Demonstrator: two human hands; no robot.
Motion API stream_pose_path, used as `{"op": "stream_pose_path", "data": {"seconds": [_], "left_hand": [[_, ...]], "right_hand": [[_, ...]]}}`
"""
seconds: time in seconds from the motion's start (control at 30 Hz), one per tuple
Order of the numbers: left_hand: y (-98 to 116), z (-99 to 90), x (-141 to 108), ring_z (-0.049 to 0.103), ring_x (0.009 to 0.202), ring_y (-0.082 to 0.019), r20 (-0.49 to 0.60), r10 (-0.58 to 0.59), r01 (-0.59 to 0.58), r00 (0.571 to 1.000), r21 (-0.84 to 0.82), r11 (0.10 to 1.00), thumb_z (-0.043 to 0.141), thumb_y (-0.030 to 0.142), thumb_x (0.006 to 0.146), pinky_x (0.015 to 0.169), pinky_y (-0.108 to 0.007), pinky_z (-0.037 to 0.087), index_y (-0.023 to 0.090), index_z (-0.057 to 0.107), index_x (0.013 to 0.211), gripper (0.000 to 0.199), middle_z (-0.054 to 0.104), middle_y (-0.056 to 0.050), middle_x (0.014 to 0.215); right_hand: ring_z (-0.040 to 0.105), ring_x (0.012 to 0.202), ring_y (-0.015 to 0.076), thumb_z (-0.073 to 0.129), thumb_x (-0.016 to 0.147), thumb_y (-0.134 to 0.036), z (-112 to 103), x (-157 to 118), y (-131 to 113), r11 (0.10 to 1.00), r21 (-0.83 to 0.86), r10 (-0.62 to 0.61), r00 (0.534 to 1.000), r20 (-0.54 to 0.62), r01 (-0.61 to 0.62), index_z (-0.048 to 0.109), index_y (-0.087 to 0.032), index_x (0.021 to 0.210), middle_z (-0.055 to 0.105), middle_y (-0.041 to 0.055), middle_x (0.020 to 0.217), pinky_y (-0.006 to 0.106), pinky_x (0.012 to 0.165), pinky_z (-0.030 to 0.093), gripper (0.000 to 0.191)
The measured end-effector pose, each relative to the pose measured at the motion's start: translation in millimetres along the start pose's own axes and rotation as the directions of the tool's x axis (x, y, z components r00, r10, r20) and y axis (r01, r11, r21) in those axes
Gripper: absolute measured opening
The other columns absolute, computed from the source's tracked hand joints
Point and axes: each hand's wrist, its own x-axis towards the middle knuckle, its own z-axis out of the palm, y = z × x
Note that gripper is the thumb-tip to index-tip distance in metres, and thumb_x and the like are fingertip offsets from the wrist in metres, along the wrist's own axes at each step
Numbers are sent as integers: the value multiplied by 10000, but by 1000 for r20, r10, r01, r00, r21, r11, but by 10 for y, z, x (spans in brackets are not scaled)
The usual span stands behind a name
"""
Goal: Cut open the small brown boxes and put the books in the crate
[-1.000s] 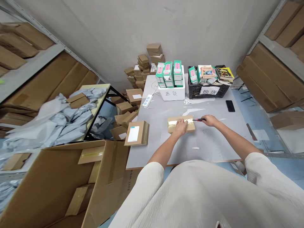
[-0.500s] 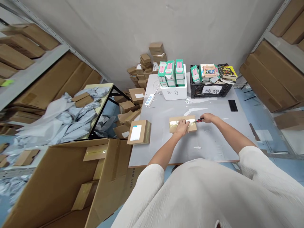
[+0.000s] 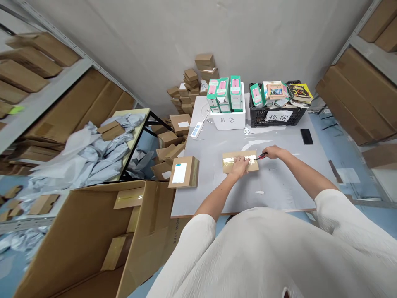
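Note:
A small cardboard box [image 3: 228, 166] with shiny tape along its top lies on the grey table [image 3: 217, 198]. My left hand [image 3: 239, 166] rests on top of the box, its fingers stretched out flat and pressing it down. Closed in my right hand [image 3: 272, 152] is a red and black utility knife [image 3: 262, 156]. The knife points left, its tip at the taped right end of the box. How deep the blade sits in the tape is too small to tell.
A labelled carton [image 3: 183, 173] stands at the table's left edge. Behind are a white bin [image 3: 228, 121] of green boxes, a black crate [image 3: 257, 117] of books, a power strip [image 3: 197, 130] and a phone [image 3: 306, 136]. A big open carton [image 3: 155, 215] stands left of the table.
The view has shifted slightly, so everything sits a little further right. Both hands, the box and the knife keep nearly the same places relative to each other.

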Motion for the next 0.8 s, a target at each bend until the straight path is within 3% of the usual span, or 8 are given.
{"op": "stream_pose_path", "data": {"seconds": [0.1, 0.2, 0.3, 0.37, 0.57, 0.7, 0.8], "left_hand": [[-9, 15, -2, 523, 1352, -354, -8, 2, -2, 1000, -5, 1000, 889, 295, 842, 1181, -492, 404, 313, 538, 1441, 695, 540, -117, 1410], [-12, 27, -15, 523, 1350, -354, -16, -3, 3, 1000, -19, 1000, 895, 284, 839, 1176, -494, 415, 321, 537, 1440, 701, 543, -111, 1392], [-14, 14, -13, 538, 1333, -346, -26, -4, 3, 1000, -37, 999, 888, 268, 844, 1182, -494, 406, 320, 533, 1436, 692, 541, -108, 1383], [-18, -8, 1, 550, 1318, -340, -17, -2, 1, 1000, -40, 999, 885, 264, 845, 1197, -496, 389, 305, 532, 1427, 682, 538, -111, 1382], [-43, -53, 15, 545, 1295, -325, 0, 6, -6, 1000, -50, 999, 853, 288, 860, 1248, -522, 347, 325, 549, 1387, 609, 533, -98, 1380], [-23, -87, -14, 510, 1341, -355, -22, 15, -17, 1000, -83, 996, 836, 348, 872, 1208, -511, 386, 303, 560, 1402, 599, 543, -117, 1379], [26, -153, 8, 549, 1288, -337, -64, -23, 15, 998, -120, 993, 673, 342, 1006, 1154, -480, 428, 275, 507, 1498, 524, 573, -137, 1354]], "right_hand": [[714, 1053, 295, 737, 861, -288, -63, 104, -75, 999, -44, 18, 999, 35, -17, 821, -292, 925, 802, 74, 984, 404, 999, 462, 105], [708, 918, 252, 764, 834, -317, -56, 80, -9, 996, 44, 63, 983, 171, -72, 828, -283, 955, 794, 48, 932, 341, 850, 493, 141], [678, 781, 210, 782, 804, -366, 67, -71, 165, 980, 166, 46, 936, 349, -110, 830, -275, 952, 773, 13, 853, 309, 729, 482, 180], [667, 755, 192, 775, 798, -387, 200, -212, 291, 961, 246, 22, 923, 385, -125, 824, -276, 946, 768, 0, 847, 291, 693, 469, 192], [685, 770, 192, 694, 917, -489, 494, -579, 497, 842, 523, 12, 976, 219, -128, 764, -220, 968, 769, 37, 836, 275, 686, 499, 283], [708, 771, 184, 659, 997, -504, 519, -692, 399, 738, 663, 84, 992, 96, -127, 713, -206, 1127, 782, 51, 912, 269, 712, 534, 329], [720, 775, 181, 610, 1050, -528, 538, -719, 253, 728, 681, 94, 995, 21, -83, 686, -216, 1280, 797, 59, 989, 268, 721, 549, 396]]}}
